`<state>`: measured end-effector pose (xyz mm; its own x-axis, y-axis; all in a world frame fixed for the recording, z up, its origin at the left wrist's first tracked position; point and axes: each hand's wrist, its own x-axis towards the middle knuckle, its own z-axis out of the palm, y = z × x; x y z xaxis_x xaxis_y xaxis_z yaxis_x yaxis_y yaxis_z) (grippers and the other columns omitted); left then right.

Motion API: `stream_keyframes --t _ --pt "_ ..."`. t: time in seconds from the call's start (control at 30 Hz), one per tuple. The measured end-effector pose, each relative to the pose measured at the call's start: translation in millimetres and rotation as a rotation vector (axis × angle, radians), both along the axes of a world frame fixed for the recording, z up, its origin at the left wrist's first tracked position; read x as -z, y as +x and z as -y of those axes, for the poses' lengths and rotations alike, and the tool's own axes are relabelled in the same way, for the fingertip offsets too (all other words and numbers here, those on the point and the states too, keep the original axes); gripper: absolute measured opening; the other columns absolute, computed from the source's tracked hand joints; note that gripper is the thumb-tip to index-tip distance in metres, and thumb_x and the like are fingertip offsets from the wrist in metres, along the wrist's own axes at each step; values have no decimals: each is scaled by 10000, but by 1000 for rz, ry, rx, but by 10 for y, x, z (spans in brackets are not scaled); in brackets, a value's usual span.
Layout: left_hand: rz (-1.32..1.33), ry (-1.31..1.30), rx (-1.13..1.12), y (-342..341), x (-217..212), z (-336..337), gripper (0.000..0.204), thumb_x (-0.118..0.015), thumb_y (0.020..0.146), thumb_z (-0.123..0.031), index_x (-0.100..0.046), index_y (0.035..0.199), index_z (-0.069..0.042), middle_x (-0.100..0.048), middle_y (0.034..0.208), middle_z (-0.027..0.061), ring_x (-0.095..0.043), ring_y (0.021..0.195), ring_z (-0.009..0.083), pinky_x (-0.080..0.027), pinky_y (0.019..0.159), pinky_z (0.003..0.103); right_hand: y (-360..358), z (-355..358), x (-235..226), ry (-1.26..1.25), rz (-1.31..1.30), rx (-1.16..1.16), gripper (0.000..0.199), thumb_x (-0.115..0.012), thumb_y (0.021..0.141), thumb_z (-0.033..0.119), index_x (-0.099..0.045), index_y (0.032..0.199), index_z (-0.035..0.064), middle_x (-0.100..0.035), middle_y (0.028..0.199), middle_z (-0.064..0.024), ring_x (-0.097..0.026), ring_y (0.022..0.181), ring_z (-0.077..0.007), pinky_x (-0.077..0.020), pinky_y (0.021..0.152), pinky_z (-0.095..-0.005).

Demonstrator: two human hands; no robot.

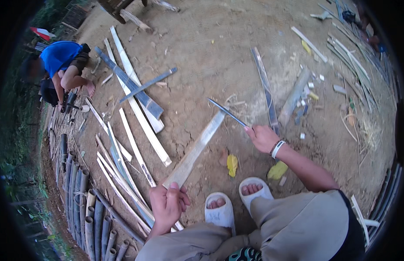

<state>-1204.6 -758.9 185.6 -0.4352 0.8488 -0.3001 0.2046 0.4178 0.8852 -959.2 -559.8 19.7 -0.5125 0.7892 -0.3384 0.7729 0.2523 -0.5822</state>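
Observation:
My left hand [168, 202] grips the near end of a long flat bamboo strip [194, 152], thumb on top. The strip slants away from me, to the right, its far end close to the ground. My right hand [263, 138] is closed round a knife, its handle mostly hidden in the fist. The knife's narrow dark blade [227, 111] points to the far left and lies across the strip's far end. Whether its edge bites into the bamboo I cannot tell. Thin pale shavings [234, 103] lie just past that end.
Split bamboo lengths [136, 104] lie on the ground at left. Several dark bamboo poles [82, 191] are stacked lower left. A person in a blue shirt [60, 56] crouches far left. At right are a dark slat [265, 87], a log [296, 93] and small white blocks [307, 89].

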Motion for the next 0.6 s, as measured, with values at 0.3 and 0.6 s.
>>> stream_keyframes --t 0.3,0.6 --pt "-9 19 85 0 26 17 421 -416 1023 -242 -606 818 74 -584 540 100 -576 431 134 -416 382 250 -121 134 -204 3 -123 -34 572 -391 1033 421 -615 786 -44 -609 676 -277 -645 738 -457 -518 692 -537" --pt "-75 87 203 50 -20 -76 453 -412 1033 -292 -613 846 70 -611 576 96 -616 473 136 -466 427 257 -633 545 -1369 -108 -496 -345 440 -473 1013 364 -543 795 -12 -525 542 -223 -587 555 -450 -469 522 -512"
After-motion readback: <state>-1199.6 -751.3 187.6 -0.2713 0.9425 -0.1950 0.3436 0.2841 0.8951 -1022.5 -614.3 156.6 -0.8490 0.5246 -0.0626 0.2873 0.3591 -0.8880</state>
